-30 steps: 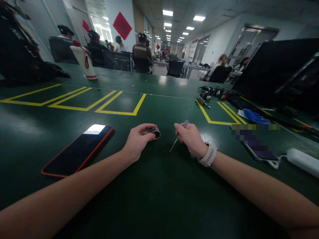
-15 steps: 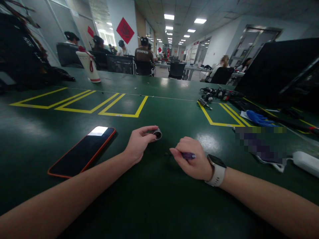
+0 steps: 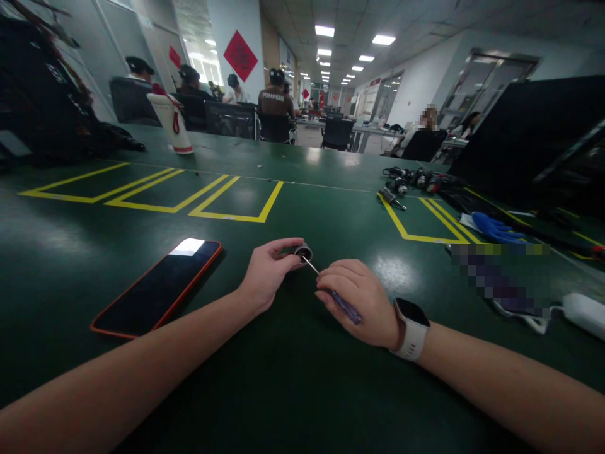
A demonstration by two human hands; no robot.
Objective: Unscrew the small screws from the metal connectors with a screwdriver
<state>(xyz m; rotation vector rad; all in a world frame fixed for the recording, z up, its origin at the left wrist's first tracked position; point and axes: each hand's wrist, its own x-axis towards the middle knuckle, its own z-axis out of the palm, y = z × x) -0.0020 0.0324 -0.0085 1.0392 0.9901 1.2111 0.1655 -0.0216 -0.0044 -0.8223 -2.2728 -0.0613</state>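
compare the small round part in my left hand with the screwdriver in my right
The round part is short and ring-like, dark with a silvery rim; the screwdriver is long and thin with a purple handle. The round part is pinched by the left hand, the screwdriver slants through the right hand. Both are held and meet at the screwdriver's tip.

The green tabletop (image 3: 302, 391), taped with yellow boxes (image 3: 236, 208), bears a phone (image 3: 155, 287) at nine o'clock, a blue glove (image 3: 494, 227) at two o'clock.
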